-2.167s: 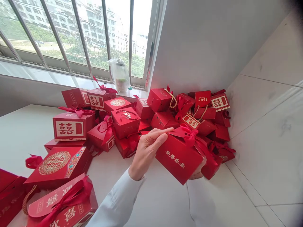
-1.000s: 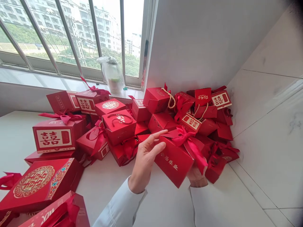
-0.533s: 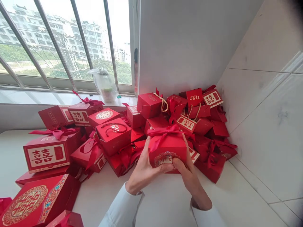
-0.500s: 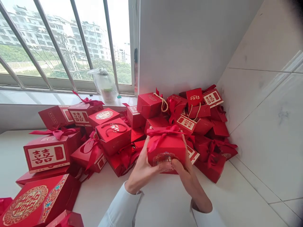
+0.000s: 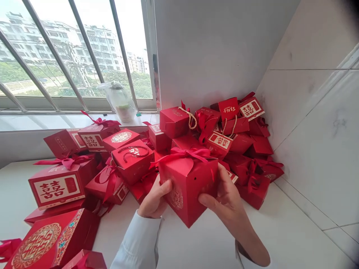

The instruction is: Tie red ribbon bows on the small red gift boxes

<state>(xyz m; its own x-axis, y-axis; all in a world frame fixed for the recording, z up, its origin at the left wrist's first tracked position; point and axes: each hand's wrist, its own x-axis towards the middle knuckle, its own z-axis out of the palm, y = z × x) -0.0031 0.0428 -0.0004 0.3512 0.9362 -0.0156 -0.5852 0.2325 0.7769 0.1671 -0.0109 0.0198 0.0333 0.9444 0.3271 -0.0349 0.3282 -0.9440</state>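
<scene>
A white countertop carries a crowded heap of red gift boxes with ribbon bows and gold cord handles.

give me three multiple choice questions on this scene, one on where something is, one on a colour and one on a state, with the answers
1. Where is the clear plastic bag?
A. On the table
B. On the window sill
C. On top of the boxes

2. What colour is the bow on the held box?
A. Red
B. Gold
C. White

3. How is the held box positioned?
A. Gripped by one hand only
B. Lying flat and untouched
C. Held between the left hand and right hand, tilted corner-down

Answers:
1. B, the bag stands on the sill at the foot of the window.
2. A, the ribbon tied on top shows red.
3. C, both hands press its sides and a corner points down.
</scene>
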